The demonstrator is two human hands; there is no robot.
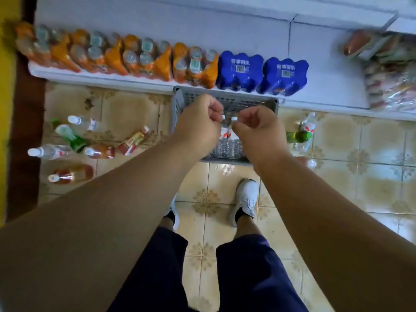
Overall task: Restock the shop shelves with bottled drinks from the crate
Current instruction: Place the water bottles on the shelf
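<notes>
Clear plastic bottles point(227, 140) are standing in the grey crate point(180, 102) against the shelf point(144, 80) front edge. I am pinching their caps, left hand point(199, 122) clenched on one, right hand point(254, 129) on the other. Full, they are likely heavy and slick, so grasping lower around the necks looks safer.
</notes>
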